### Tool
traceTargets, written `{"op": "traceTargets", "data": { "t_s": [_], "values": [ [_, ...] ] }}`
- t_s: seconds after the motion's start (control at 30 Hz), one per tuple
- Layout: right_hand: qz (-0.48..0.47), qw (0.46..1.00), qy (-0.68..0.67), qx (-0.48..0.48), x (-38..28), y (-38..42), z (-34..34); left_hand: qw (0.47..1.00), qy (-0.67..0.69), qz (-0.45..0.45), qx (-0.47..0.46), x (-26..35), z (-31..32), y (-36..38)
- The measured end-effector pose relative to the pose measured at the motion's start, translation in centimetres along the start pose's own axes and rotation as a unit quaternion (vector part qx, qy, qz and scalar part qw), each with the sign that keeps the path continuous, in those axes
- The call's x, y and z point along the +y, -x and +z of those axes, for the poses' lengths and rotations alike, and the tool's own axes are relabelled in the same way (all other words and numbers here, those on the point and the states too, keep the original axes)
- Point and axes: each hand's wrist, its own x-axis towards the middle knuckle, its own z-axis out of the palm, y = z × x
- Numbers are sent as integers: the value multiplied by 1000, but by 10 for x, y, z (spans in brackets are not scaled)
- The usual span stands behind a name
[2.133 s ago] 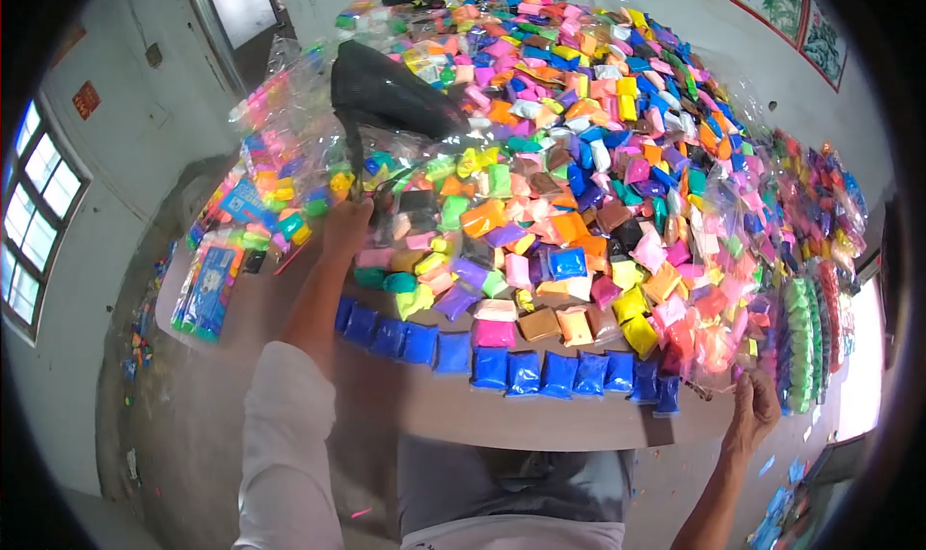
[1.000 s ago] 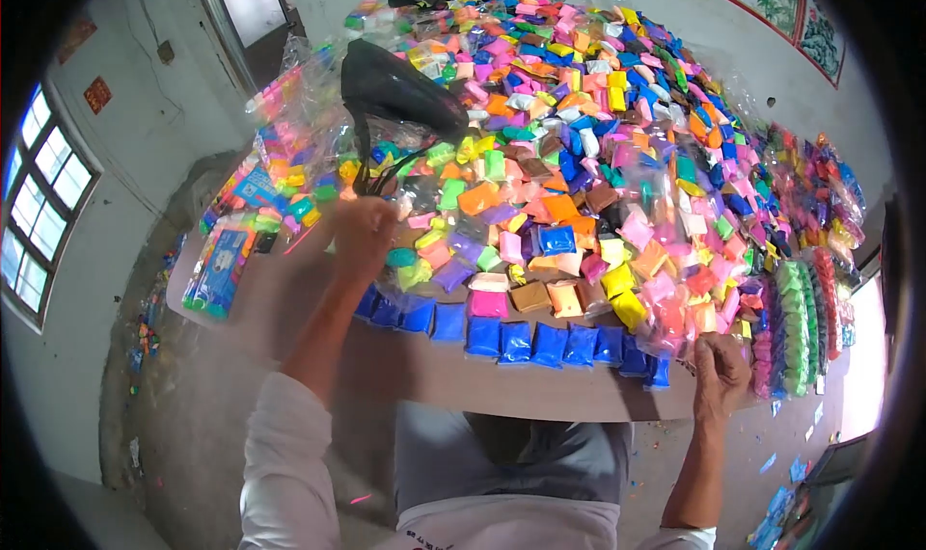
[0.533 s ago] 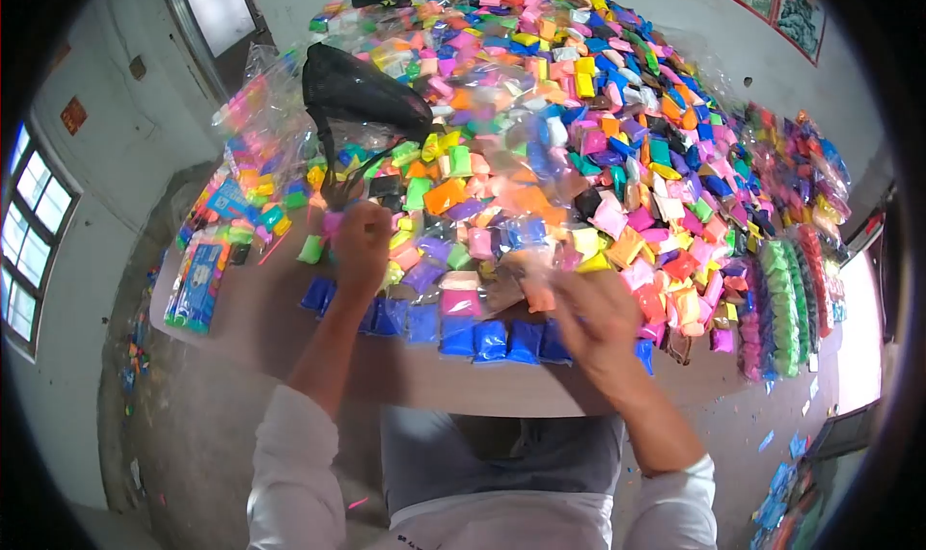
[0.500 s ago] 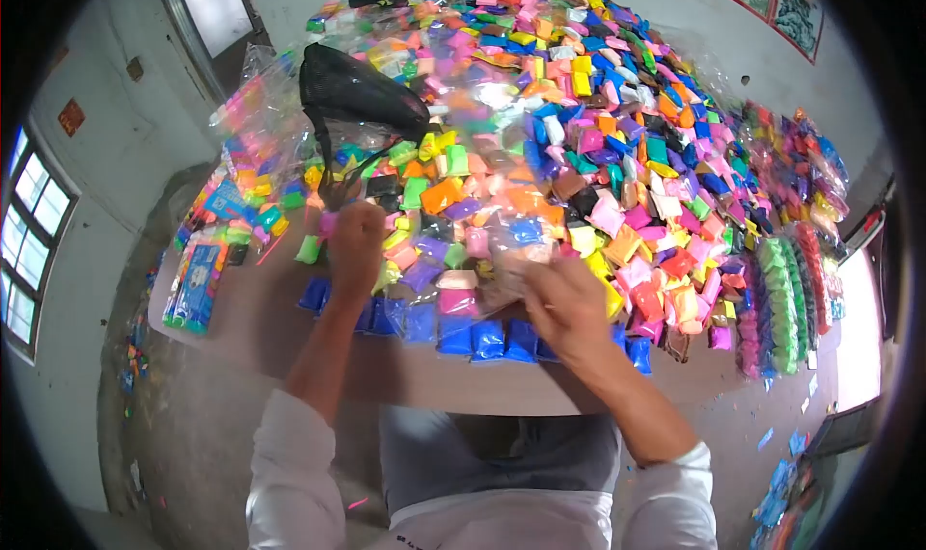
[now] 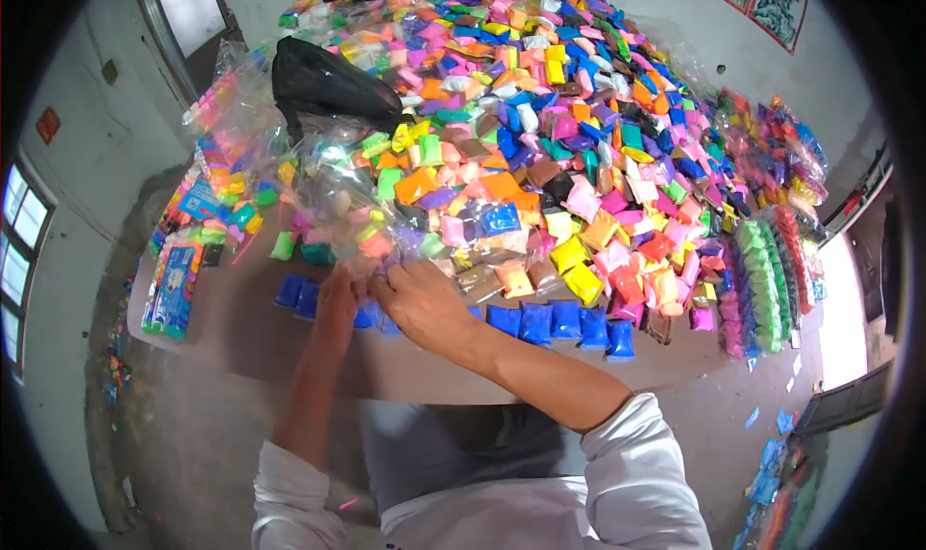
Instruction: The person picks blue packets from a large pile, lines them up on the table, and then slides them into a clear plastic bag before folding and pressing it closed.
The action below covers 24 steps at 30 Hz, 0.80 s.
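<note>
My left hand (image 5: 338,301) and my right hand (image 5: 429,304) are close together near the table's front edge, with fingers closed on the lower edge of a clear plastic bag (image 5: 333,188). The crinkled bag spreads up and away from my fingers, and colored packets show through it. Beneath and beside my hands runs a row of small blue packets (image 5: 535,322), partly covered by my right hand. Another blue packet (image 5: 501,219) lies farther back among the heap. My fingertips are partly hidden behind my right hand.
A large heap of small colored packets (image 5: 579,116) covers the table (image 5: 444,381). On the heap rests a black bag (image 5: 333,82). Boxed multicolor sets (image 5: 174,285) lie at the left edge. Strips of green packets (image 5: 757,285) stand at the right, with litter on the floor.
My right hand has moved left to meet my left hand. The clear bag now extends from both hands over the left of the heap. The view has shifted slightly.
</note>
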Motion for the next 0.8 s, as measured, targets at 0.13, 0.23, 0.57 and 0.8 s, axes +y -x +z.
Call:
{"op": "traceTargets", "data": {
  "t_s": [0.13,0.23,0.57,0.8],
  "values": [
    [1,1000,-11,-11,0,-7,3,987,-132,65,-62,-14,-1,6],
    [23,996,-51,-65,0,-8,12,996,61,37,-55,8,29,29],
    [94,994,-60,13,67,50,-78,980,78,62,173,0,-5,29],
    [23,984,101,-143,117,90,-57,968,136,51,204,0,-22,37]
  ]
}}
